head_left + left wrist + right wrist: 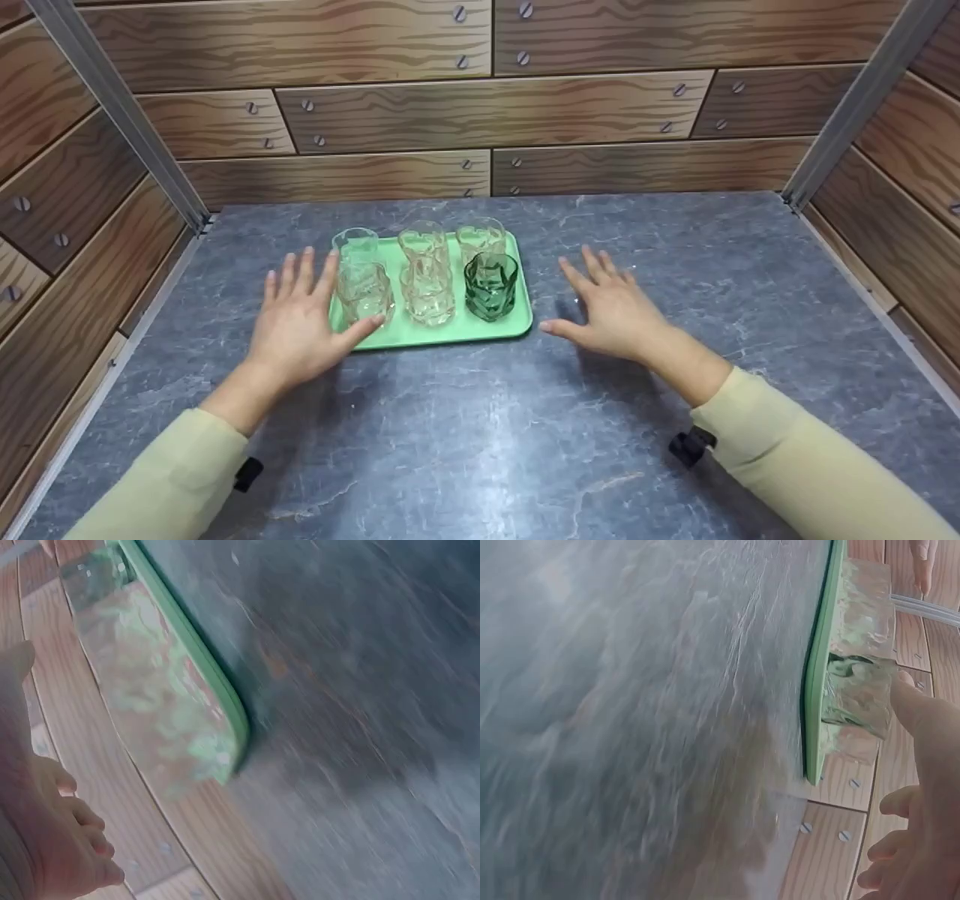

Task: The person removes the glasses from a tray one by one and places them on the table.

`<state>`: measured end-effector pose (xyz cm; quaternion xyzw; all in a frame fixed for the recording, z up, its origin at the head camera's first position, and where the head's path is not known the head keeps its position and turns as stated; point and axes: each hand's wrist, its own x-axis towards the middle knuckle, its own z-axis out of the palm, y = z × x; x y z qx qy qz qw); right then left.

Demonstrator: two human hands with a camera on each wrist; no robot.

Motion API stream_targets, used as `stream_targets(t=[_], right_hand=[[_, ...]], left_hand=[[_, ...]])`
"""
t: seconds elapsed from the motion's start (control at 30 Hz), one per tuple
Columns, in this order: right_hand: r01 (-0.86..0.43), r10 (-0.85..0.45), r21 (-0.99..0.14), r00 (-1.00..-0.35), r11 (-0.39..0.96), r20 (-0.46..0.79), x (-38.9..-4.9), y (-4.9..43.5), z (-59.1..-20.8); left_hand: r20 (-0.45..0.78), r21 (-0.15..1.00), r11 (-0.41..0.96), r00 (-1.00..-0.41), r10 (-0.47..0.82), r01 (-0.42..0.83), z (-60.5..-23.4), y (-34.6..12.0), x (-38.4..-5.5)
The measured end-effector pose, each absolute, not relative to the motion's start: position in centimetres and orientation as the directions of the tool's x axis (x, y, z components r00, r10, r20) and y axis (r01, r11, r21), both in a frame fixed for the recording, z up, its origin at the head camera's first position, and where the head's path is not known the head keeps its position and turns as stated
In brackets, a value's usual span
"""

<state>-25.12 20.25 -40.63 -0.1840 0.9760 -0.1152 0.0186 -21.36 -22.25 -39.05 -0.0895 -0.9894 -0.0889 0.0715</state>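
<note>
On a light green tray [465, 334] stand several faceted glasses in two rows. Most are clear, like the front left glass [366, 294] and the front middle glass [428, 292]. A dark green glass [491, 289] stands at the front right. My left hand [298, 330] hovers by the tray's left end with fingers spread, its thumb crossing in front of the clear front left glass. To the right of the tray, apart from it, my right hand [619, 311] has its fingers extended and holds nothing. Both wrist views are partly blurred.
The tray rests on a grey marbled table [480, 435], toward its back. Wood-patterned panels [480, 112] wall in the back and both sides, with metal posts [862, 105] at the corners. Dark wrist devices [691, 446] sit at both sleeves.
</note>
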Motion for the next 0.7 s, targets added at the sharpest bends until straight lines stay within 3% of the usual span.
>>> stream_targets(t=[0.7], right_hand=[[-0.456,-0.480,-0.276,-0.877,0.846,-0.020,-26.5,16.2,-43.4]], left_hand=[[-0.025,0.212,0.962,-0.983,0.182,0.172,-43.7,-26.3,-22.2]])
